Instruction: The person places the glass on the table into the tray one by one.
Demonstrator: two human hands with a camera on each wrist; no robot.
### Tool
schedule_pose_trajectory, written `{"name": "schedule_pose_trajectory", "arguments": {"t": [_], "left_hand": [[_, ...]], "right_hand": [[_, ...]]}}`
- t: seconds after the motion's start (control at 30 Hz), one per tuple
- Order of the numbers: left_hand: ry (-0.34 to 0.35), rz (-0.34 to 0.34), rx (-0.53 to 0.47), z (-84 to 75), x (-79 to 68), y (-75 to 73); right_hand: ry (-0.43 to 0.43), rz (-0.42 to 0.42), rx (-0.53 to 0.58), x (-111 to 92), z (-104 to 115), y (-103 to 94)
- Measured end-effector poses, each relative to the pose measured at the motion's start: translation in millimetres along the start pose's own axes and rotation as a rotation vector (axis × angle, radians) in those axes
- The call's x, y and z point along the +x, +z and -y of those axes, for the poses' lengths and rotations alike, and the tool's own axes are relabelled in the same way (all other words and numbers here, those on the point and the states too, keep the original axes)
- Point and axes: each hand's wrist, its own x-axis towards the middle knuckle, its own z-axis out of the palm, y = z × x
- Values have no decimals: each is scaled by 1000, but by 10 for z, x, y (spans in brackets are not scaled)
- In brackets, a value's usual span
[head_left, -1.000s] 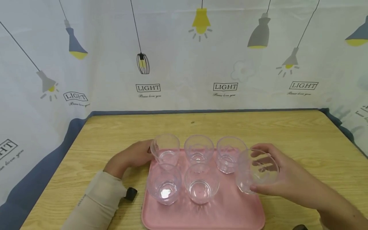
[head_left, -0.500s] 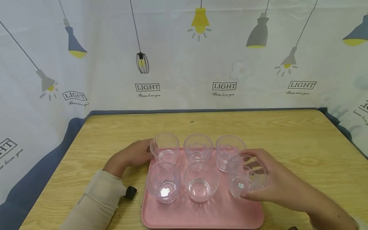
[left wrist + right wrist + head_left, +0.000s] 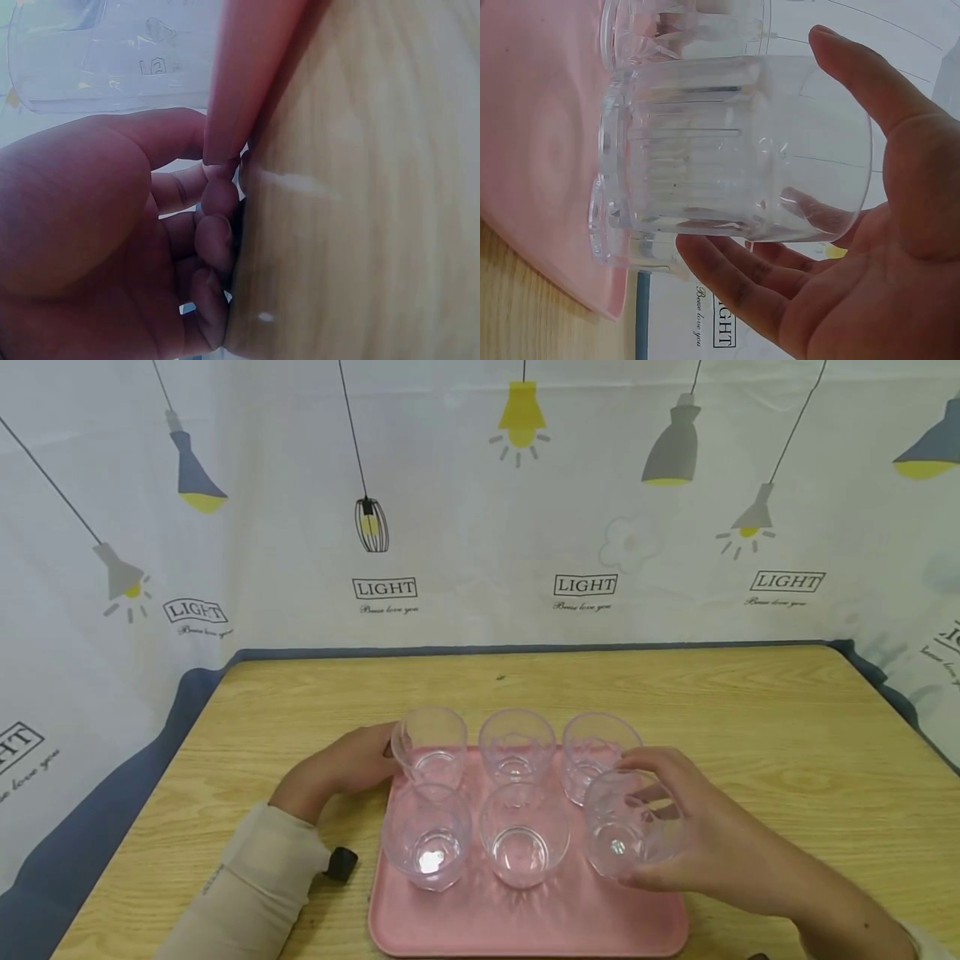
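A pink tray bears clear tumblers standing upright in two rows of three. My left hand holds the tray's far left side; in the left wrist view the thumb lies against the tray rim and the curled fingers reach beneath it. At the front right, my right hand has its thumb and fingers around a clear tumbler. The right wrist view shows this tumbler with its base at the tray surface, fingers along one side and the thumb at the other, near the rim.
The tray lies on a wood-grain table. Behind stands a white curtain printed with lamps. A front middle tumbler and a back right tumbler are close beside the held one. A small black object sits by the left sleeve.
My right hand has brought the tumbler left and down onto the tray's front right, and it now stands straighter. The left hand has kept its place at the tray.
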Motion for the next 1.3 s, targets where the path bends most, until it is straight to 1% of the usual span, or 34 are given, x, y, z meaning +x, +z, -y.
{"name": "schedule_pose_trajectory", "arguments": {"t": [0.07,0.23,0.57,0.77,1.03,1.3], "left_hand": [[-1,1,1,4,4,5],[-1,1,9,18,18,20],[2,-2,17,14,15,16],[3,-1,21,11,9,15],[3,2,15,2,3,10],[-3,-1,10,-13,-7,4]], "right_hand": [[-11,4,-8,0,-6,5],[33,10,-9,-2,-7,21],[61,8,-23,10,-6,60],[54,3,-35,20,-29,86],[1,5,-85,35,-58,113],[-4,18,-93,43,-85,108]]}}
